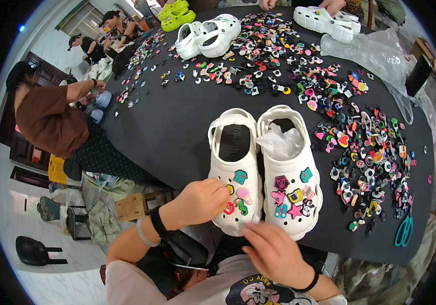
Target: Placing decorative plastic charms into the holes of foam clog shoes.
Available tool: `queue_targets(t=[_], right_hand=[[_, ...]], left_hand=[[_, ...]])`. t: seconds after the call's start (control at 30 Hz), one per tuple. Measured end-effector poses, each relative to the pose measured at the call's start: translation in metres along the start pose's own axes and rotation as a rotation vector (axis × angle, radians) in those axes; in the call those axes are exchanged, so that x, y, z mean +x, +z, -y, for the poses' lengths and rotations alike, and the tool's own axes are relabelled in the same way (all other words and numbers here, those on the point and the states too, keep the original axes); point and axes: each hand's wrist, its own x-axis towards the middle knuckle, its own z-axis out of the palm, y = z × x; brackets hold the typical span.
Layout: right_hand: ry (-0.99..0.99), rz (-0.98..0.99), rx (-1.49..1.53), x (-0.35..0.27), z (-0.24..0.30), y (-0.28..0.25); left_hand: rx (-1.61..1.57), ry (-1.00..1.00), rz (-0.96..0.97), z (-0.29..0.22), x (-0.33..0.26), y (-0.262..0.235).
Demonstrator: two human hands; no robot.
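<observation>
Two white clogs stand side by side on the black table, toes toward me. My left hand (204, 202) is closed at the side of the left clog (232, 168), fingertips against its upper by the charms; what they pinch is hidden. On that clog are a teal charm (240, 177), a pink ice-cream charm (243, 193), a green charm (241, 207) and a red one (229, 208). My right hand (275, 252) lies at the toes, fingers loosely stretched and thumb apart, holding nothing visible. The right clog (286, 168) carries several charms, including a pink star (294, 211), with clear plastic (280, 142) inside its opening.
Loose shoe charms (368, 157) spread along the right and far table. Teal-handled scissors (404, 231) lie near the right edge. Farther off are white clogs (213, 38), lime clogs (176, 15) and a plastic bag (375, 56). A person in brown (53, 119) works at the left.
</observation>
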Motion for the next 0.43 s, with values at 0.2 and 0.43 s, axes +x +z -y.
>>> queue_targets(t=[0.2,0.43], right_hand=[[-0.017,0.086,-0.275,0.015,0.002,0.030],[-0.064,0.132,-0.394,0.014,-0.001,0.027]], left_hand=[[-0.170,0.038,-0.062,0.014,0.001,0.002],[-0.298,0.058,-0.020,0.021,0.000,0.000]])
